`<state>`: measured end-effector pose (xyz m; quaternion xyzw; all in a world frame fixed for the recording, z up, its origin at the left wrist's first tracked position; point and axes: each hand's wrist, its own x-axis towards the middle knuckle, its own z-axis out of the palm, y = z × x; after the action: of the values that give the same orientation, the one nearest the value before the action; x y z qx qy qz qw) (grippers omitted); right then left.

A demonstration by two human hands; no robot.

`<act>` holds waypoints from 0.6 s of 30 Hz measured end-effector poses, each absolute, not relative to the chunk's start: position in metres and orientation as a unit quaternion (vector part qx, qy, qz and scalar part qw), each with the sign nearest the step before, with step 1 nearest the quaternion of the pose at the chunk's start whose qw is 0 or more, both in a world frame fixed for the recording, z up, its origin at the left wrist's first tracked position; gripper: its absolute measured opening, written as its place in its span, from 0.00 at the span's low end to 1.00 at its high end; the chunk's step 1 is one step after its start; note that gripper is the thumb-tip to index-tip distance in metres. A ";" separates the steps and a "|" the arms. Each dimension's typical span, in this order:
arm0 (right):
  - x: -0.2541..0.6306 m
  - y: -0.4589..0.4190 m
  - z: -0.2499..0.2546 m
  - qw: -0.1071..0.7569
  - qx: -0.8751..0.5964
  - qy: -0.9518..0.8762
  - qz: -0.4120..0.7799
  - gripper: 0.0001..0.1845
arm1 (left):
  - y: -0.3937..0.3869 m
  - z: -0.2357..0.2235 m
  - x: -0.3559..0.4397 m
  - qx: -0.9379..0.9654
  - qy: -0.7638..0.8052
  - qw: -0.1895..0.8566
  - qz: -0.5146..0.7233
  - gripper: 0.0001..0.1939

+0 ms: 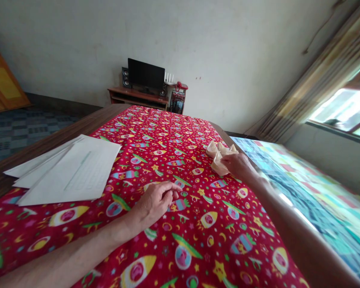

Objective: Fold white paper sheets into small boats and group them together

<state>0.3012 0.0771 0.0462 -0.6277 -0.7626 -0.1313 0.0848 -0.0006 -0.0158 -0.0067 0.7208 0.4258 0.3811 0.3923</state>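
Note:
My right hand (238, 164) reaches to the right edge of the patterned cloth, its fingers closed on the near part of a cream folded piece (218, 163). This piece has several pointed tips and looks like a paper fortune teller; its right side is partly hidden by my fingers. My left hand (160, 198) lies on the red cloth (195, 232) in the middle, palm down. Its index finger points right and the other fingers are curled in, with nothing seen in them. Left of it is a fanned stack of white paper sheets (78, 170), faintly printed on top.
The cloth covers a dark wooden table (90, 126). Beyond it, a monitor (146, 76) with speakers stands on a small desk (138, 97) by the wall. A bed with a colourful cover (312, 192) lies along the right side, under a curtain (288, 108).

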 end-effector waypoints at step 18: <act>0.297 0.091 0.029 -0.019 -0.622 -0.763 -0.172 0.15 | -0.016 -0.007 -0.002 0.755 0.415 0.356 0.363 0.15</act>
<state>0.2974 0.0906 0.0291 -0.6224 -0.7633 -0.1722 -0.0190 -0.0020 -0.0161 -0.0065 0.7547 0.4146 0.3631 0.3559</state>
